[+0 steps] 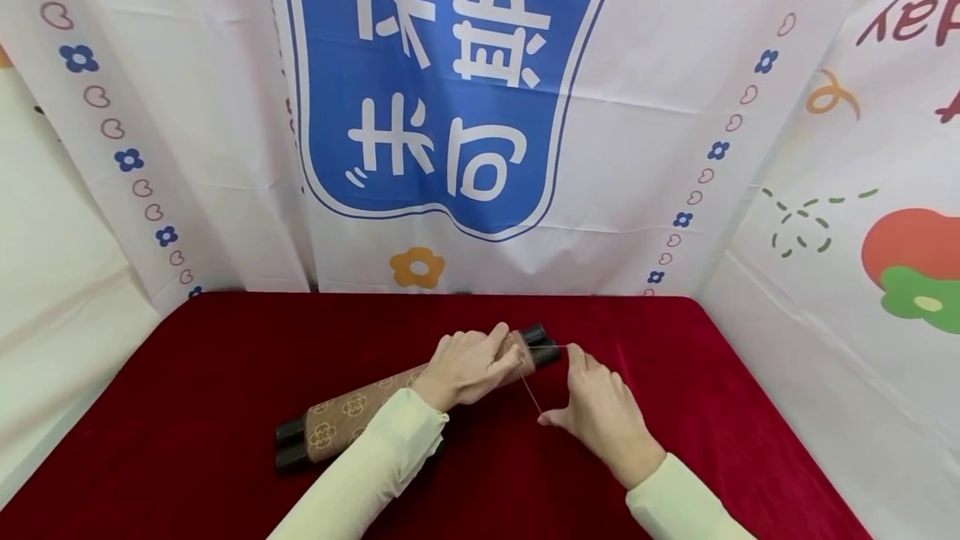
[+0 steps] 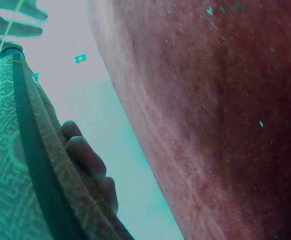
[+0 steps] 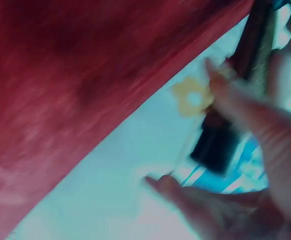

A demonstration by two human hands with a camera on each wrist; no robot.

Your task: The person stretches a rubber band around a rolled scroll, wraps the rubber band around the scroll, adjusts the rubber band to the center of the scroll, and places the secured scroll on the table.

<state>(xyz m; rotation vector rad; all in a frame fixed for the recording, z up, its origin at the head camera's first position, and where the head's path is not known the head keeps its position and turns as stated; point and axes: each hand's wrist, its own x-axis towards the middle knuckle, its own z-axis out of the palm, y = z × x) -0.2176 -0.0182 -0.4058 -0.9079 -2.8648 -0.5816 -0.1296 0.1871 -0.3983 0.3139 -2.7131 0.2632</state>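
Note:
A scroll (image 1: 352, 411) rolled from both ends, in brown patterned cloth with black knobs, lies slantwise over the red table. Near its far right end my left hand (image 1: 465, 365) grips it; in the left wrist view, curled fingers (image 2: 88, 157) wrap its side. My right hand (image 1: 603, 407) is just beyond the knobs, thumb and fingers spread apart. Between them a thin rubber band (image 1: 531, 394) is stretched into a triangle that runs back to the left fingers at the scroll. In the right wrist view, a black knob (image 3: 215, 147) shows between the right thumb and fingers.
Dark red velvet covers the table (image 1: 225, 340). Behind its far edge hangs a white printed cloth (image 1: 615, 190) with a blue panel (image 1: 442, 90), and more pale cloth closes in the left and right sides.

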